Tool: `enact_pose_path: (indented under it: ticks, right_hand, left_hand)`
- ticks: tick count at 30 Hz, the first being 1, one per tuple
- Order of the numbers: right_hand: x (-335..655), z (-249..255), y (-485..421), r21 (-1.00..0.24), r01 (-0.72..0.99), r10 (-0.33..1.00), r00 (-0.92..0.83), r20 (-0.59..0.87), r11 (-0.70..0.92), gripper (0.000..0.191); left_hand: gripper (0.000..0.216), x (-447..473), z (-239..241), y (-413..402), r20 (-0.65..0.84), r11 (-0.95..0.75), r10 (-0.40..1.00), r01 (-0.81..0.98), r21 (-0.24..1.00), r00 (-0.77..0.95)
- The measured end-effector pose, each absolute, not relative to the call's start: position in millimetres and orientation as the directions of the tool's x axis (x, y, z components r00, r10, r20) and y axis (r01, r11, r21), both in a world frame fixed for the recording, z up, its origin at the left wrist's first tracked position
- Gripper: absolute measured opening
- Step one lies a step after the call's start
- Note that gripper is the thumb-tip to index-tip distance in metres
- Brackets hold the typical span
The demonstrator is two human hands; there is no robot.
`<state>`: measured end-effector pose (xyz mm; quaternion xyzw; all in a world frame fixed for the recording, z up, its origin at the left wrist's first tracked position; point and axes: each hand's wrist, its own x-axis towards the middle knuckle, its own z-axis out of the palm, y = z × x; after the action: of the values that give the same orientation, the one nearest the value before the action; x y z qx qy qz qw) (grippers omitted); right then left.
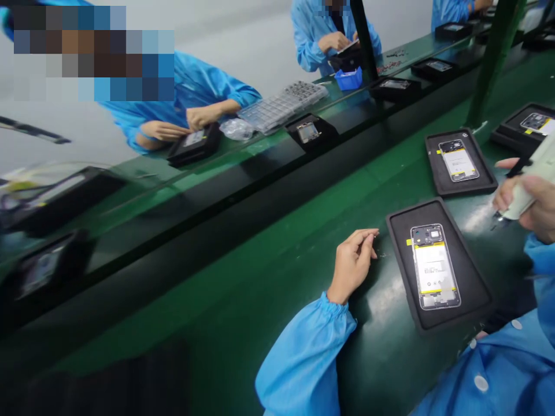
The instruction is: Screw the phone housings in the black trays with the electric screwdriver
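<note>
My left hand (353, 260) rests by the green table with thumb and fingertips pinched together; what they hold is too small to make out. A few tiny screw-like bits (382, 255) lie beside those fingertips. At the right edge, my right hand (540, 205) is wrapped around a pale electric screwdriver (531, 179), its dark tip pointing down and left. Between my hands lies an opened phone (436, 268), its white battery and inner parts showing. The phone sits in a black foam tray (470, 283), and neither hand touches it.
Another opened phone (458, 160) lies in a tray behind, with more trays (498, 136) at the right. A dark raised rail (234, 199) runs across the table. Beyond it, co-workers in blue handle phones near a clear compartment box (281, 107) and a blue bin (348, 79). Green posts (494, 69) stand upright.
</note>
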<state>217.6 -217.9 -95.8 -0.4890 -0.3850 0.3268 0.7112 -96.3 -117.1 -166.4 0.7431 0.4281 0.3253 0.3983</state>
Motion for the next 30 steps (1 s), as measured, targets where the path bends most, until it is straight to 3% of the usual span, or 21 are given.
enact_pose_path:
  ticks: [4,11,20,30]
  right_hand:
    - [172.3,-78.9,-208.5,-0.956,-0.066,0.860,0.458,0.226,0.286,0.031]
    - [137.8,-70.1,-188.5,-0.938,-0.099,0.889,0.365,0.276,0.332,0.029]
    - [125.1,-82.6,-187.5,-0.955,0.033,0.880,0.380,0.285,0.295,0.029]
    - [125.5,-91.7,-189.0,-0.963,-0.001,0.884,0.396,0.248,0.271,0.028]
  left_hand:
    - [0.022,-90.9,-166.8,-112.5,0.174,-0.339,0.898,0.383,0.859,0.404]
    - [0.012,-68.8,-159.1,-116.1,0.222,-0.389,0.871,0.339,0.857,0.438]
    - [0.010,-9.6,-162.0,-143.0,0.402,-0.550,0.741,0.141,0.823,0.538]
    - [0.026,-5.4,-173.9,-155.9,0.332,-0.407,0.773,0.022,0.913,0.540]
